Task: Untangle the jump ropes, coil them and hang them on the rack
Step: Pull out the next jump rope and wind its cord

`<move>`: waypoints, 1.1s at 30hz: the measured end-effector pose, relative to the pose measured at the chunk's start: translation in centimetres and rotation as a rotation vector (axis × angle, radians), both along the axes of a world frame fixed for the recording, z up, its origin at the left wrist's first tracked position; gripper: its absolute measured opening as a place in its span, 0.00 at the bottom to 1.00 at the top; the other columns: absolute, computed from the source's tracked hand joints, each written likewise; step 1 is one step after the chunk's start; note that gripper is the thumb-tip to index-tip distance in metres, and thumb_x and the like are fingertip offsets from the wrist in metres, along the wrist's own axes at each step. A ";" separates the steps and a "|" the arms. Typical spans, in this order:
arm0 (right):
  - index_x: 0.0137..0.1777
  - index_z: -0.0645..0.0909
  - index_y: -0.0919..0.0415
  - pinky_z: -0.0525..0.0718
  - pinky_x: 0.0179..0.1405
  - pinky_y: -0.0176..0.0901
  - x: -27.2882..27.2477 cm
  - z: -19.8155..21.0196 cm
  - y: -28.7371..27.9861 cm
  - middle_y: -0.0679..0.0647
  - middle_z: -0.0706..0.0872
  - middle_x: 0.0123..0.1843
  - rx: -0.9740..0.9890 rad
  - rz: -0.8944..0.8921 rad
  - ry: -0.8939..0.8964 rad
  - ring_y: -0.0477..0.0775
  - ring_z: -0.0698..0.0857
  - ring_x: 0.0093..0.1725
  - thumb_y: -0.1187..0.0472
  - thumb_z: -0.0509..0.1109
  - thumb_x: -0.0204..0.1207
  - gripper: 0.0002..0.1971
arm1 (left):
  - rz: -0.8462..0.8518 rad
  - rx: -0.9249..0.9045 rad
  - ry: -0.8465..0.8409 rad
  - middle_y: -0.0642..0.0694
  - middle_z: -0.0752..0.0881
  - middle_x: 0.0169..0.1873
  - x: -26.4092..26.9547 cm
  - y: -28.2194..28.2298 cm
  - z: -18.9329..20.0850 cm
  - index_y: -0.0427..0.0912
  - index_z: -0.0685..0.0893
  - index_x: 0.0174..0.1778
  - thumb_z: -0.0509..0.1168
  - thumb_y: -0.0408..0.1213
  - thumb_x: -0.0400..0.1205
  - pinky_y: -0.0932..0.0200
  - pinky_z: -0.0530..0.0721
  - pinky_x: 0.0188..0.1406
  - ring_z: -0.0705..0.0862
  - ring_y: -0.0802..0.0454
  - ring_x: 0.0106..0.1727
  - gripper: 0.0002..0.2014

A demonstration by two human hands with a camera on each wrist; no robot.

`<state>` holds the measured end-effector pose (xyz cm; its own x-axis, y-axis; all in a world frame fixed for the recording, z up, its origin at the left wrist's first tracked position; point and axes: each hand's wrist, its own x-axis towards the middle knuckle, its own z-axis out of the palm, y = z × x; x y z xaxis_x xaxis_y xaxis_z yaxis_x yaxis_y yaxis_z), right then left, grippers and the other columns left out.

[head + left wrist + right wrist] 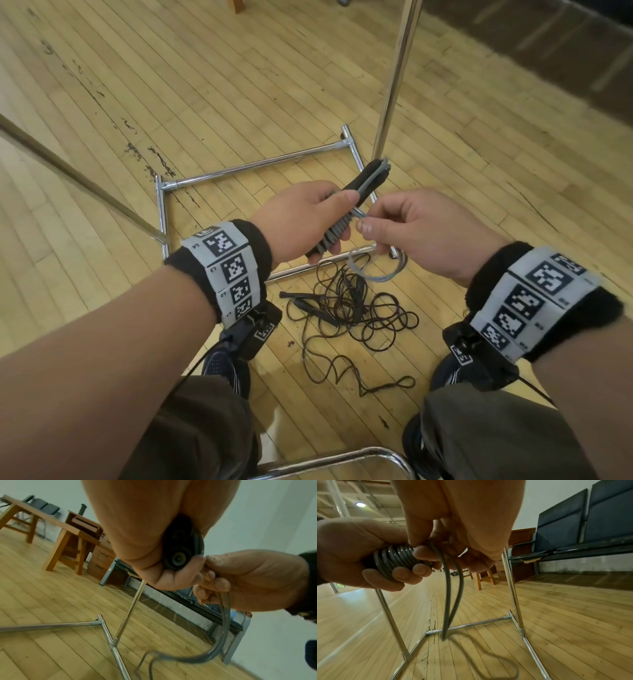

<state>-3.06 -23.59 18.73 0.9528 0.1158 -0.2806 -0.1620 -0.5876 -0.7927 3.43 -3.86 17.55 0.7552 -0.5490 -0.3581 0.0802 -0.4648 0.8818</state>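
Observation:
My left hand (322,219) grips two black handles (368,180) of a grey jump rope, with grey cord (334,233) wound tightly round them. The handle ends (178,547) show in the left wrist view. My right hand (380,222) pinches the loose grey cord (452,588) close beside the winding (397,557), and a short loop of it (371,269) hangs below. A tangled black jump rope (356,315) with dark handles lies on the floor between my feet. The chrome rack (394,85) stands just beyond my hands.
The rack's base bars (246,168) frame the wooden floor (171,85) under my hands. A chrome tube (329,462) lies near my knees. Wooden tables (56,524) and dark folding seats (583,520) stand along the walls.

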 end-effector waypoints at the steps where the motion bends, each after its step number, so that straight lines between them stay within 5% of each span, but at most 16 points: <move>1: 0.41 0.87 0.51 0.80 0.30 0.31 0.1 0.0 -0.1 0.45 0.87 0.30 0.029 0.002 0.003 0.39 0.82 0.30 0.50 0.72 0.84 0.10 | 0.028 -0.040 0.055 0.42 0.90 0.38 0.0 0.0 0.0 0.38 0.85 0.53 0.60 0.49 0.94 0.52 0.83 0.26 0.89 0.46 0.34 0.18; 6: 0.45 0.86 0.58 0.90 0.34 0.44 -0.2 -1.0 -1.3 0.50 0.87 0.30 0.028 0.049 0.148 0.51 0.86 0.29 0.55 0.70 0.86 0.10 | 0.194 -0.364 0.389 0.38 0.86 0.34 0.7 0.2 0.6 0.35 0.82 0.55 0.57 0.45 0.94 0.60 0.77 0.16 0.83 0.45 0.29 0.16; 9: 0.50 0.89 0.59 0.89 0.33 0.50 -0.5 -1.6 -2.3 0.52 0.88 0.30 0.047 0.010 0.274 0.54 0.85 0.27 0.55 0.66 0.89 0.12 | 0.033 -0.478 0.466 0.38 0.84 0.34 1.6 1.2 0.8 0.35 0.80 0.54 0.58 0.45 0.92 0.62 0.77 0.14 0.82 0.47 0.27 0.15; 12: 0.51 0.89 0.54 0.84 0.29 0.47 -0.4 -1.5 -2.6 0.55 0.90 0.32 0.020 0.037 0.321 0.55 0.82 0.25 0.53 0.64 0.90 0.12 | -0.283 -0.357 0.426 0.37 0.87 0.35 0.9 1.3 0.7 0.35 0.83 0.56 0.65 0.48 0.87 0.61 0.79 0.16 0.84 0.46 0.27 0.17; 15: 0.50 0.90 0.51 0.85 0.29 0.53 -0.1 -1.1 -2.0 0.62 0.93 0.40 -0.007 0.067 0.318 0.63 0.84 0.31 0.59 0.68 0.88 0.09 | -0.560 -0.053 0.394 0.40 0.91 0.38 -0.2 0.7 0.6 0.46 0.79 0.62 0.68 0.52 0.85 0.60 0.82 0.21 0.89 0.45 0.33 0.16; 19: 0.53 0.90 0.38 0.87 0.31 0.42 -0.1 0.1 -0.2 0.46 0.91 0.32 -0.217 0.217 0.154 0.45 0.85 0.27 0.53 0.71 0.86 0.08 | -0.720 0.264 0.299 0.45 0.92 0.36 -1.6 0.1 0.1 0.49 0.76 0.67 0.67 0.49 0.89 0.59 0.84 0.22 0.89 0.51 0.32 0.14; 21: 0.57 0.89 0.35 0.77 0.29 0.33 -0.4 1.0 0.7 0.43 0.88 0.30 -0.388 0.299 0.076 0.41 0.84 0.29 0.50 0.68 0.87 0.09 | -0.694 0.361 0.227 0.44 0.92 0.36 -1.7 -0.1 -0.2 0.47 0.80 0.65 0.66 0.48 0.89 0.58 0.85 0.22 0.89 0.52 0.30 0.13; 25: 0.53 0.87 0.43 0.64 0.26 0.38 -0.6 2.3 1.7 0.43 0.80 0.31 -0.688 0.376 -0.094 0.41 0.76 0.31 0.49 0.60 0.89 0.12 | -0.445 0.557 0.013 0.43 0.92 0.37 -1.0 -0.5 -0.4 0.52 0.84 0.56 0.62 0.48 0.91 0.59 0.87 0.23 0.89 0.51 0.28 0.08; 29: 0.48 0.78 0.46 0.64 0.26 0.41 -0.9 2.2 2.3 0.46 0.79 0.32 -0.580 0.239 -0.093 0.43 0.76 0.32 0.43 0.55 0.90 0.14 | -0.194 0.554 -0.086 0.42 0.92 0.40 -0.3 -0.6 -1.0 0.49 0.81 0.57 0.57 0.48 0.92 0.52 0.93 0.27 0.95 0.43 0.36 0.10; 33: 0.46 0.77 0.47 0.71 0.29 0.45 -1.2 1.3 2.3 0.47 0.81 0.33 -0.552 0.133 -0.074 0.45 0.79 0.34 0.48 0.56 0.91 0.13 | -0.029 0.355 0.014 0.41 0.92 0.39 -0.2 -0.6 -1.1 0.47 0.80 0.53 0.60 0.47 0.92 0.53 0.90 0.21 0.94 0.47 0.30 0.09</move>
